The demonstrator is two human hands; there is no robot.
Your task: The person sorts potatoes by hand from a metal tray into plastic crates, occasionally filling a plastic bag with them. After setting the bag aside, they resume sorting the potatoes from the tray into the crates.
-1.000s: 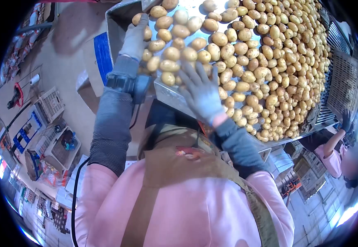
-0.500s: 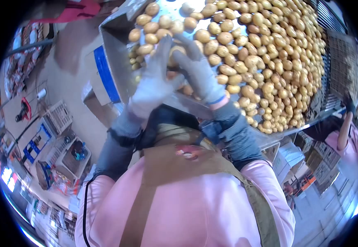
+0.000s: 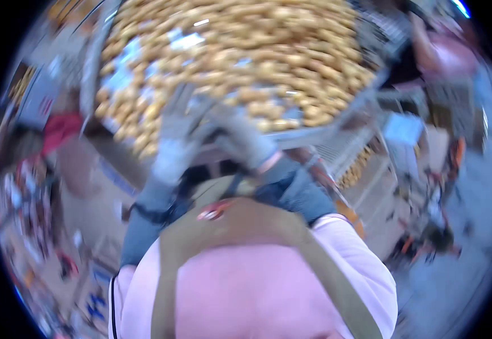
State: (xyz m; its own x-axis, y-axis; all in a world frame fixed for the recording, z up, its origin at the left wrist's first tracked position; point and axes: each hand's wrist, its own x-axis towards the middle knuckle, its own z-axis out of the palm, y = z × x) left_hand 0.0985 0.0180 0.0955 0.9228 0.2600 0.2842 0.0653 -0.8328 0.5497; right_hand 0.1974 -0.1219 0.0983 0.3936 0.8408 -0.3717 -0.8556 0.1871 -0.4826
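Many yellow potatoes (image 3: pixel 268 56) lie spread over a metal sorting table (image 3: pixel 308 134) in front of me. My left hand (image 3: pixel 175 135), in a grey-white glove, is over the near edge with its fingers stretched forward. Beside it, my right hand (image 3: pixel 234 133), gloved alike, angles in from the right with its fingers extended toward the left hand. The hands nearly meet at the fingertips, close to the nearest potatoes. I see no potato held in either, though motion blur softens the fingers.
A person in pink (image 3: pixel 446 53) stands at the table's far right. Below the right side are crates with potatoes (image 3: pixel 354 169) and a light-blue box (image 3: pixel 402 130). A cardboard box (image 3: pixel 34 99) stands at the left. Blurred clutter covers the floor on both sides.
The view has swung, so the potato table now lies more to the left and straight ahead. My hands, earlier around a potato, are now lower, with no potato visible between them.
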